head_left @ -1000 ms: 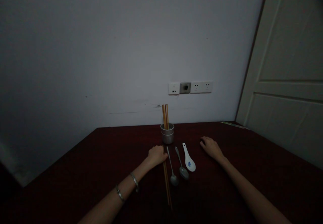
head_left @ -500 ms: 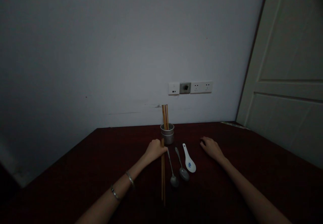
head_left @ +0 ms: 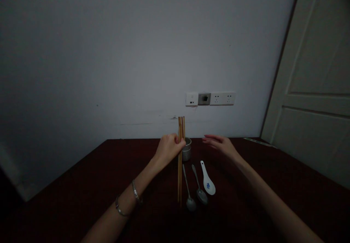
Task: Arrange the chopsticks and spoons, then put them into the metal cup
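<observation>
Chopsticks, slim, straight, yellowish-brown, gripped in left hand, right hand loosely outstretched

On a table backed by a wall, a cup stands behind three spoons lying side by side, with other chopsticks apparently in it, though a hand partly hides them. The left hand, left of the cup, holds a chopstick pair before it, left of the spoons. The right hand is right of the cup, with a door farther right.
</observation>
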### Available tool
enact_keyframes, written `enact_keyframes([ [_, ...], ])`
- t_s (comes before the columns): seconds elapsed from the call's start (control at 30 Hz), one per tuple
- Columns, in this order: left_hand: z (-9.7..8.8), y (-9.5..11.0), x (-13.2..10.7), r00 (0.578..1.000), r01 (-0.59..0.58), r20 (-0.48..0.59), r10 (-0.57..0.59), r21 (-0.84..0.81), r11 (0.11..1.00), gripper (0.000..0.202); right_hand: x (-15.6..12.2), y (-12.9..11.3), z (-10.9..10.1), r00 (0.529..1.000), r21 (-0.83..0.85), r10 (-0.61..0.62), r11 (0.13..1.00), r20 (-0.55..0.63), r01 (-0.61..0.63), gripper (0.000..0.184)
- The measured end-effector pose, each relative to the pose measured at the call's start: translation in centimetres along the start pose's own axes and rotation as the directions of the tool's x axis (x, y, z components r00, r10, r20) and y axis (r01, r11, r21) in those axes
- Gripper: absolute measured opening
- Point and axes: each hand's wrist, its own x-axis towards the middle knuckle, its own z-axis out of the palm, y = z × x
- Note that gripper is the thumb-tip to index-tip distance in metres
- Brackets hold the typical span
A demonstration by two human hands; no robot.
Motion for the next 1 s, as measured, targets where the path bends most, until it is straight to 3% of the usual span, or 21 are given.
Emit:
enact_keyframes([
  [0.13, -0.4, 0.5, -0.6, 0.998, -0.047, -0.037, 0.048, 0.014, 0.999, 0.027, -3.4, -3.8, 4.7, 0.939, 0.179, 0.02, 0.98, 0.344, -0.087, 0.042],
  [0.23, -0.6, 0.7, -1.1, 0.996, -0.071, -0.051, 0.072, 0.029, 0.997, 0.026, -5.1, -4.9, 6.9, 0.894, 0.216, 0.009, 0.969, 0.448, -0.117, 0.046],
  [0.33, -1.0, 0.9, -1.3, 0.997, -0.058, -0.056, 0.06, 0.039, 0.998, 0.025, -5.8, -4.9, 8.4, 0.893, 0.248, -0.031, 0.964, 0.449, -0.091, 0.042],
  [0.53, -1.4, 1.4, -1.5, 0.996, -0.064, -0.058, 0.067, 0.047, 0.997, 0.023, -6.2, -3.9, 10.3, 0.942, 0.221, -0.026, 0.974, 0.334, -0.051, 0.041],
  [0.87, -2.0, 1.8, -2.1, 0.988, -0.12, -0.075, 0.136, 0.183, 0.976, 0.029, -6.2, -4.3, 9.8, 0.936, 0.17, -0.155, 0.98, 0.316, 0.105, 0.033],
  [1.0, -2.7, 1.8, -2.2, 0.986, -0.147, -0.059, 0.159, 0.164, 0.975, 0.034, -6.1, -4.5, 9.3, 0.926, 0.157, -0.18, 0.979, 0.332, 0.134, 0.03],
])
